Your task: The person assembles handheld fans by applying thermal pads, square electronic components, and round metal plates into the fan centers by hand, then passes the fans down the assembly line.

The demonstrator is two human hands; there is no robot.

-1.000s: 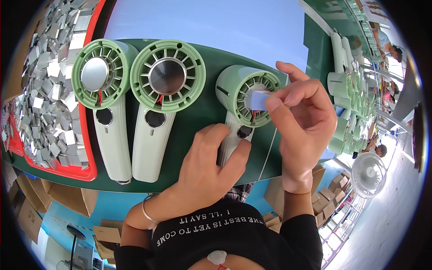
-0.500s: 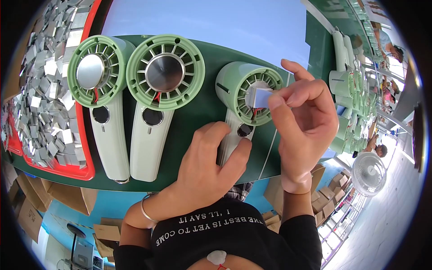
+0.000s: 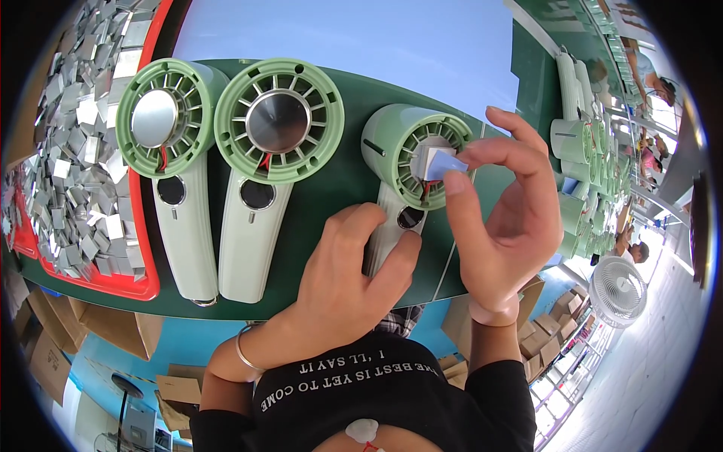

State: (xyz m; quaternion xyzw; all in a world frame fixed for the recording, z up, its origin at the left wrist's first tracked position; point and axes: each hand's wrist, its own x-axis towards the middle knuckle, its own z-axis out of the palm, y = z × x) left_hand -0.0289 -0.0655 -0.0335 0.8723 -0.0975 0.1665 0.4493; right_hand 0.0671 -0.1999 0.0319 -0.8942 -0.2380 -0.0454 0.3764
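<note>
A green handheld fan (image 3: 385, 142) lies on the table in front of me, its round slatted end facing up toward me. Wrapped around its pale handle is my left hand (image 3: 352, 267), closed below the dark round button. On the hub of this fan sits a small square silvery-white piece (image 3: 423, 160). From it a thin bluish film (image 3: 446, 164) stands out at an angle, pinched by its outer edge between the thumb and index finger of my right hand (image 3: 512, 218). Its other fingers are raised and curled. Red wire shows under the square piece.
Two more green fans, the outer one (image 3: 184, 241) and its neighbour (image 3: 252, 248), lie side by side at left. Beyond them a red tray (image 3: 143, 260) holds many small silvery plates. A pale blue sheet (image 3: 339, 38) covers the far table; more fans (image 3: 576, 143) stand at right.
My right thumb and index finger have shifted slightly, and the bluish film is tilted differently, with more of the pale square beneath it showing. My left hand keeps its place on the handle.
</note>
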